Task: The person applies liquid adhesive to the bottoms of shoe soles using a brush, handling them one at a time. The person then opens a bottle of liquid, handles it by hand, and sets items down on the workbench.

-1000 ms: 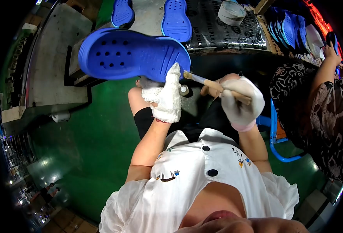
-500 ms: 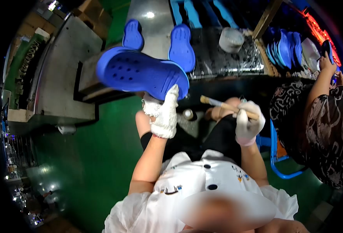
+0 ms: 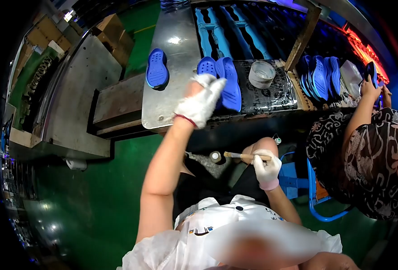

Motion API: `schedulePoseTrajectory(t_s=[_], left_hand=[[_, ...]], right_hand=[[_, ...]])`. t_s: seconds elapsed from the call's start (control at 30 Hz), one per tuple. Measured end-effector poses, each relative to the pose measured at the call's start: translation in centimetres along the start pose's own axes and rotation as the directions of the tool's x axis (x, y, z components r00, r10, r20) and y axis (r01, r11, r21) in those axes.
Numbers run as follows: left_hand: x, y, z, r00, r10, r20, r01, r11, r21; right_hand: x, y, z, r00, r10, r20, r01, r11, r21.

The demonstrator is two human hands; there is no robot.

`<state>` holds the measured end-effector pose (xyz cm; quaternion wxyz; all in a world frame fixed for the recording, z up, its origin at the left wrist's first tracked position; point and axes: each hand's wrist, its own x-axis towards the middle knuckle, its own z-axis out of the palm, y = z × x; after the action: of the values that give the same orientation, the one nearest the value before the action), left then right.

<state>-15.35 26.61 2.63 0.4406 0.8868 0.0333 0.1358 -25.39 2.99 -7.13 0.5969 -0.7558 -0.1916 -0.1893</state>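
Note:
My left hand [image 3: 199,102], in a white knitted glove, reaches over the near edge of the metal table, its fingers closed at two blue perforated shoe soles. It covers the lower part of the left sole [image 3: 206,66] and touches the left edge of the right sole [image 3: 231,87], which lies against it. Which of the two it grips is hard to make out. Held low above the lap, my right hand [image 3: 266,169], also gloved in white, pinches the wooden handle of a brush [image 3: 241,155], bristles pointing left. Another blue sole [image 3: 157,69] lies farther left on the table.
The metal table [image 3: 156,105] carries a round white container [image 3: 261,74] on black wrapping. Light-blue pieces [image 3: 214,33] lie behind it; stacked blue soles [image 3: 319,76] stand to the right. A co-worker in patterned clothing [image 3: 356,153] is at right, near a blue chair frame [image 3: 313,198].
My left hand has reached forward to the table, and the large sole it held above the lap is now down beside another. My right hand has lowered slightly with the brush. The view has shifted.

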Motion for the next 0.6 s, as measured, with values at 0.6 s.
schedulePoseTrajectory(t_s=[0.6], left_hand=[[1.5, -16.5, -10.8, 0.626, -0.516, -0.584, 0.584, 0.807, -0.087]], right_hand=[[-0.1, -0.2, 1.1, 0.985, -0.079, 0.152, 0.093, 0.992, -0.086]])
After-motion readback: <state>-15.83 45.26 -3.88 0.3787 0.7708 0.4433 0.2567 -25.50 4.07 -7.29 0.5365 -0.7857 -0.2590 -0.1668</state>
